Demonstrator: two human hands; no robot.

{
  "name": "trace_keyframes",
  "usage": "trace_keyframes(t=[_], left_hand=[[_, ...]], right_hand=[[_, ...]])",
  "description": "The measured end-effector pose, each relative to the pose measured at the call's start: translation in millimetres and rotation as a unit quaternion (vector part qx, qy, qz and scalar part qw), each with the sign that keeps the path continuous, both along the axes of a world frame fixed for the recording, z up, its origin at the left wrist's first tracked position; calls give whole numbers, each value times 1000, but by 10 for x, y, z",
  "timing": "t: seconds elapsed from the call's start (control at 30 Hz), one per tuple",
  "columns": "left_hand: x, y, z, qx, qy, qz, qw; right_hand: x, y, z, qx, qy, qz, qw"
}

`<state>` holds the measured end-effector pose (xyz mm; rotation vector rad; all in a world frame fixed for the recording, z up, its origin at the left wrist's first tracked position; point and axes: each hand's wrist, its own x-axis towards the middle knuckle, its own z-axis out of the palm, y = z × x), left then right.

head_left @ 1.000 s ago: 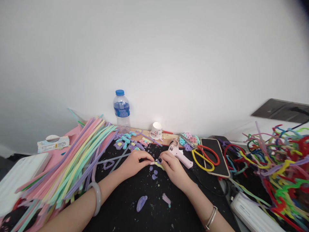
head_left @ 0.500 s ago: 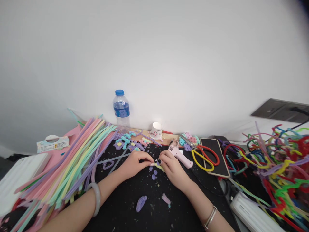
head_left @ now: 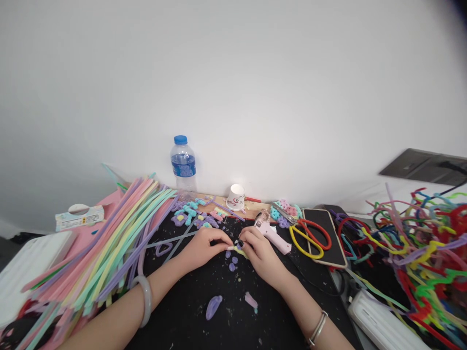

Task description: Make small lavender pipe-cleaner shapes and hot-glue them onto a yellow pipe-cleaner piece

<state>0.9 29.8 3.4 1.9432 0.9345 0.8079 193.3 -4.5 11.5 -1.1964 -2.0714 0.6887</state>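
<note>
Between my two hands is a small yellow pipe-cleaner piece (head_left: 239,251) with a bit of purple at it. My left hand (head_left: 209,245) pinches its left end between thumb and fingertips. My right hand (head_left: 257,250) closes on the other side, its fingers bent over the piece and partly hiding it. Just below lie small purple fuzzy discs (head_left: 233,267). Nearer me are a purple fuzzy loop (head_left: 213,307) and a short pink piece (head_left: 251,300). Beyond my right hand rests a pale pink glue gun (head_left: 275,237).
Straight pastel pipe cleaners (head_left: 120,243) are heaped at left, tangled bright ones (head_left: 426,262) at right. Scissors (head_left: 310,238) lie partly over a phone (head_left: 332,243). Along the back stand a water bottle (head_left: 183,165) and a paper cup (head_left: 236,197), with finished fuzzy flowers (head_left: 284,214) nearby.
Almost nothing differs. Both hands stay at the small yellow piece, and the right fingers have shifted only very slightly.
</note>
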Motion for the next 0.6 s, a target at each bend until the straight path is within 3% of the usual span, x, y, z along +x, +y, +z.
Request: trace_keyframes(t=[0.6], left_hand=[[3,-8,-1,-11,-1,-1,1000]], right_hand=[[-5,8,-18,0,1,1,1000]])
